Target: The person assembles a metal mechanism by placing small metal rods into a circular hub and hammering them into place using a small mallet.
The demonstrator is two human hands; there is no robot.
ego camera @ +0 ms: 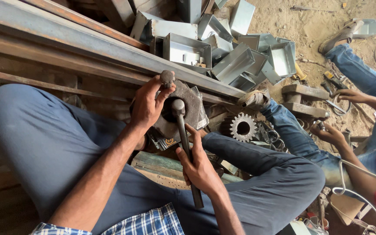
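The left hand [146,104] clamps a rough round-headed steel punch [167,78] over a dark pitted iron block [192,106]; the right hand [199,167] grips a smooth dark-handled hammer [183,139], its head just beside the left fingers.

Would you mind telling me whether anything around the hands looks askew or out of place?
The grey sheet-metal boxes lie tumbled in a loose heap, tilted every way. A toothed gear sits on the cluttered ground between the legs. The left hand and the right hand with its hammer look steady.

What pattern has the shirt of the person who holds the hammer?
Blue and white checks on the shirt, seen in the head view.
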